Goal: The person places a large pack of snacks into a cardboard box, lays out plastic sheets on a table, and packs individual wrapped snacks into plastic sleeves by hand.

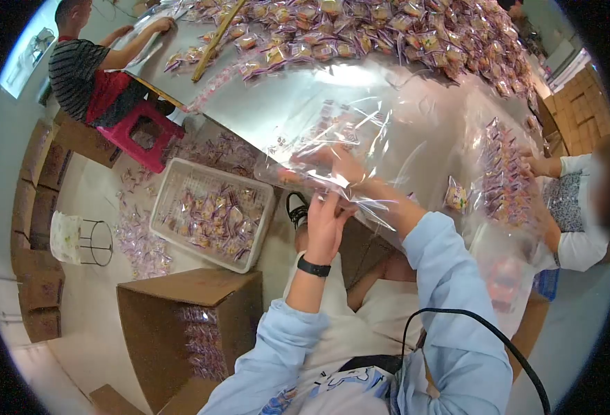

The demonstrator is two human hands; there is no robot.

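Pinching a clear plastic bag [361, 133] at its near edge with the left hand [325, 225]. Holding the right hand [345, 167] under its film; cannot tell if pinching or spread. Showing snack packets [334, 121] just beyond the fingertips.

Glossy plastic bag [368, 130]; smooth, shiny tabletop [249, 111]; matt cardboard box [190, 288]; plastic stool [154, 158]

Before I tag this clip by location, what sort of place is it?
Probably a small packing workshop: a table heaped with small wrapped packets, a white crate of more, and an open cardboard box with packets lined up inside.
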